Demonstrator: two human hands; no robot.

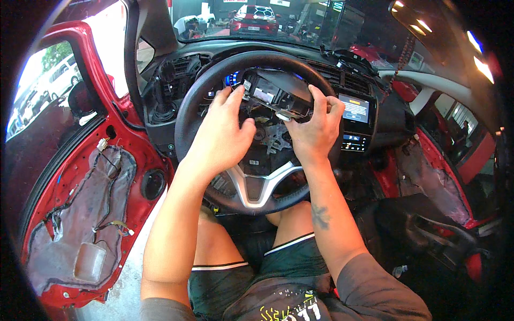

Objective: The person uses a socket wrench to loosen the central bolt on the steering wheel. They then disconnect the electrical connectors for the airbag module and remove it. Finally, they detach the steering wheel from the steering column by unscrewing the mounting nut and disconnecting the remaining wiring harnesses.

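Note:
A black airbag module (pixel 276 93) with a pale label on its side is held tilted in front of the upper half of the steering wheel (pixel 184 120). My right hand (pixel 317 125) is closed around its right end, with the thumb below and the fingers over the far edge. At its left end, my left hand (pixel 224 125) grips with the fingertips, the thumb standing apart. Below the module, the wheel's open hub (pixel 270 142) shows bare metal and dark parts. The instrument cluster (pixel 233 79), lit blue, is mostly hidden behind the module.
A lit screen (pixel 354 111) and control panel (pixel 353 142) are right of the wheel. The open red door (pixel 142 214) on the left has its trim off, with loose wiring (pixel 110 160) exposed. Dashboard vents (pixel 187 67) lie uncovered. Beyond the windshield, a person (pixel 187 25) is near a red car (pixel 254 20).

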